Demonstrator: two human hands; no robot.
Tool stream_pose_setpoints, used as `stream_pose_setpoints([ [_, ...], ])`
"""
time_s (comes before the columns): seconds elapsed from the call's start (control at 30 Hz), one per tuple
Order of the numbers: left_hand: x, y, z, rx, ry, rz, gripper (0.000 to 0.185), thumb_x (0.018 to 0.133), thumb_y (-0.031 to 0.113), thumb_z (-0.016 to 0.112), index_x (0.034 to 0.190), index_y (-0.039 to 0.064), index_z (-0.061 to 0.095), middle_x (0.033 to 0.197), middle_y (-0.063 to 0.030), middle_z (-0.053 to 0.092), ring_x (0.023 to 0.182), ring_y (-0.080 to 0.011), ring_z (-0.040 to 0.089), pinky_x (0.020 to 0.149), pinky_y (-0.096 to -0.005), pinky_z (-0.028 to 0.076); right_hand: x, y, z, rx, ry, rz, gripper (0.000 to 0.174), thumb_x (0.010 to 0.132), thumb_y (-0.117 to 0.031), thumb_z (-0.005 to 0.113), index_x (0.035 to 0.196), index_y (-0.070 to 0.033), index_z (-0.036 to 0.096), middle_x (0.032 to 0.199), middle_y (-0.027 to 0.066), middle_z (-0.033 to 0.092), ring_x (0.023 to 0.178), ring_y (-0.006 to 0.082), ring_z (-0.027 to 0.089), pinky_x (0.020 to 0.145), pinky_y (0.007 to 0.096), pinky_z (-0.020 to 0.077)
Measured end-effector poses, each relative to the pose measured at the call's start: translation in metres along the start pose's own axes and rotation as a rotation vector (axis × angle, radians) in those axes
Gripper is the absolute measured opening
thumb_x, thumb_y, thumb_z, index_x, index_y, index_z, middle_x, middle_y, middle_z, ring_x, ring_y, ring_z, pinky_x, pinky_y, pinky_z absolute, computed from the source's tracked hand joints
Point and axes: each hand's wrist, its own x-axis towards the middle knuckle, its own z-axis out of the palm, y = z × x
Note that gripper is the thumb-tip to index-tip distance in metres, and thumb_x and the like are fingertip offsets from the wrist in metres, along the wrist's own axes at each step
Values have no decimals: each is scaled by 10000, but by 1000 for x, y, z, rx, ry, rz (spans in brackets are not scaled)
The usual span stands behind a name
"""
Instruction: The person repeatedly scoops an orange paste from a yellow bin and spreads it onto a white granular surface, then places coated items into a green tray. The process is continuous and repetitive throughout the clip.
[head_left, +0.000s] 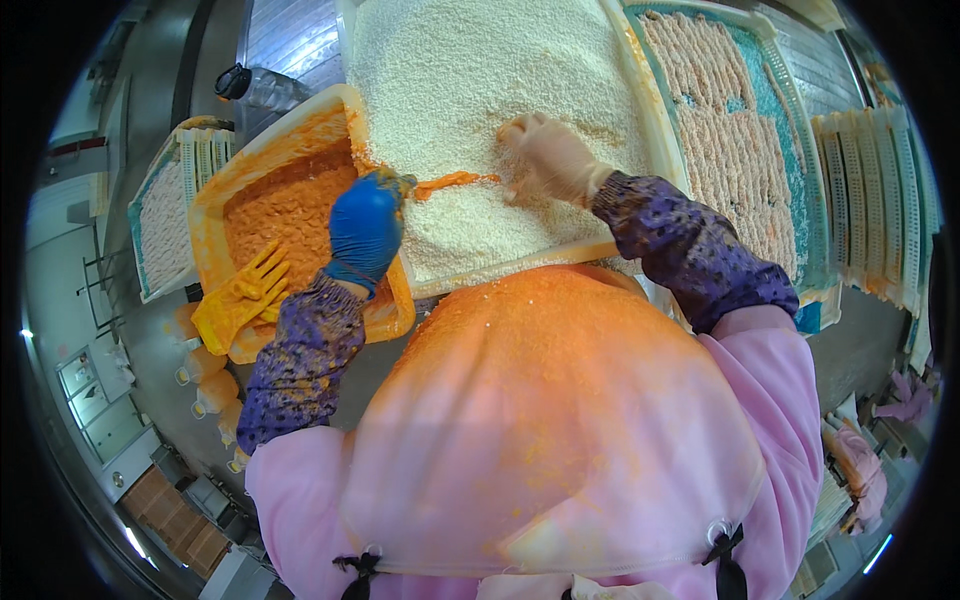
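My left hand (367, 225), in a blue glove soiled with orange, is over the edge between an orange-stained tub (201, 225) and a tray of pale crumbs (487, 67). An orange-coated strip (454, 182) lies on the crumbs, its left end at my left fingertips; whether they grip it is hidden. Wet orange pieces (292, 202) fill much of the tub. My right hand (551, 159), in a thin translucent glove, reaches into the crumbs right of the strip. Its fingers are bent, and whatever lies under the palm is hidden.
Yellow rubber gloves (244, 296) lie over the tub's near-left side. At right, a teal-lined tray (806, 225) holds rows of crumbed strips (735, 161) beside stacked plastic trays (870, 202). A bottle (270, 88) lies behind the tub. Jugs (214, 390) stand at lower left.
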Motion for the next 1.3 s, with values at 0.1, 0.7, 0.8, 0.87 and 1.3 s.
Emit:
stream_pose_setpoints([
  [0.1, 1, -21, -16, -75, 66, -62, 292, 904, -24, 678, 1146, 63, 818, 1097, -173, 751, 1003, -358, 725, 861, -419, 603, 24, -44, 12, 126, -170, -86, 542, 891, -144, 805, 1354, 39, 589, 1353, 230, 627, 1262, 393, 608, 1097, 446, 542],
  [0.7, -73, -330, 88, 468, -408, -992, 335, 1006, 246, 663, 1294, 118, 777, 1368, -244, 706, 1221, -429, 698, 1014, -525, 577, 55, -61, 16, 1495, -807, 239, 398, 1116, -429, 603, 1372, -136, 682, 1062, 1, 704, 834, 132, 630, 720, 318, 563],
  [0.8, -74, -334, 92, 541, -429, -963, 262, 1002, 182, 656, 1193, 93, 811, 1270, -228, 757, 1144, -423, 743, 943, -529, 618, 28, -61, -9, 1726, -768, 122, 441, 1115, -440, 605, 1339, -65, 668, 945, -24, 628, 769, 101, 589, 641, 282, 537],
  [0.87, -77, -333, 89, 566, -495, -962, 260, 1008, 186, 661, 1196, 86, 809, 1266, -223, 760, 1125, -414, 751, 918, -530, 628, -3, -54, -33, 1768, -683, 36, 493, 1099, -466, 627, 1307, -21, 664, 882, -42, 578, 707, 70, 553, 591, 240, 505],
  [1.3, -105, -351, 49, 522, -557, -509, 283, 977, 237, 792, 1132, 1, 810, 1090, -265, 768, 960, -419, 740, 831, -527, 613, -404, 223, -109, 708, 1004, 1055, 650, 1125, -510, 568, 1592, -60, 526, 1057, 9, 686, 851, 91, 614, 754, 276, 519],
])
